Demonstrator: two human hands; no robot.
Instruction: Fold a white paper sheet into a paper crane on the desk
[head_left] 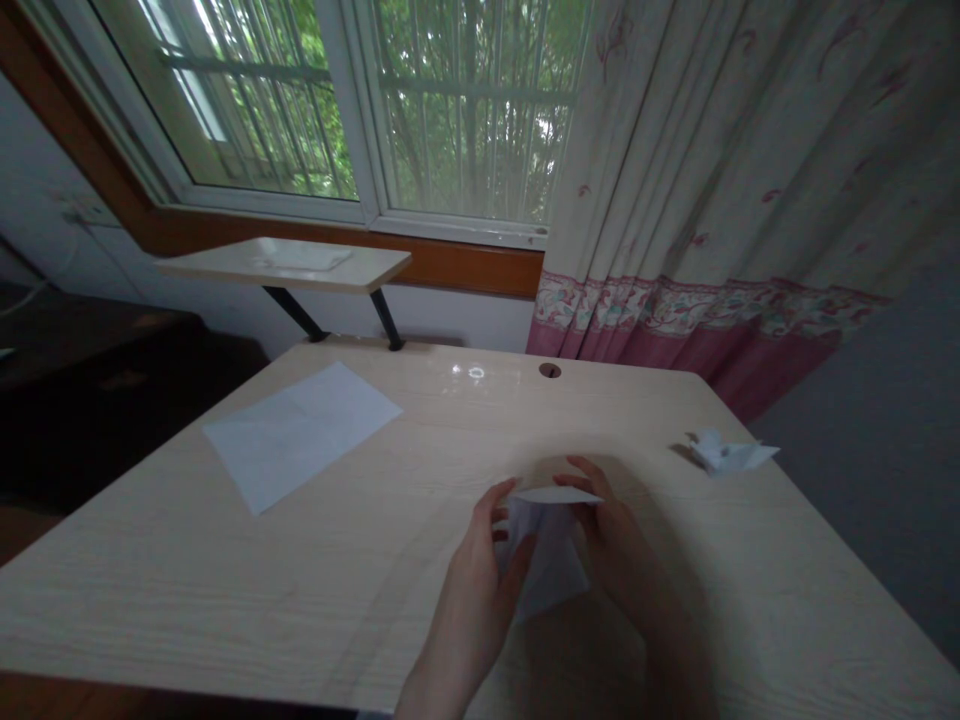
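A folded sheet of white paper is between my two hands, just above the front of the desk, with its upper flap standing out toward the far side. My left hand grips its left side, the thumb lying on the near face and the fingers curled behind. On the right edge, my right hand holds the paper near the flap; part of its grip is hidden behind the sheet. A flat white sheet lies on the desk to the left. Toward the right edge rests a small folded paper figure.
The pale wooden desk has a raised shelf on black legs at the back left, with a white item on it. A round cable hole is near the back edge. Behind are a barred window and a curtain.
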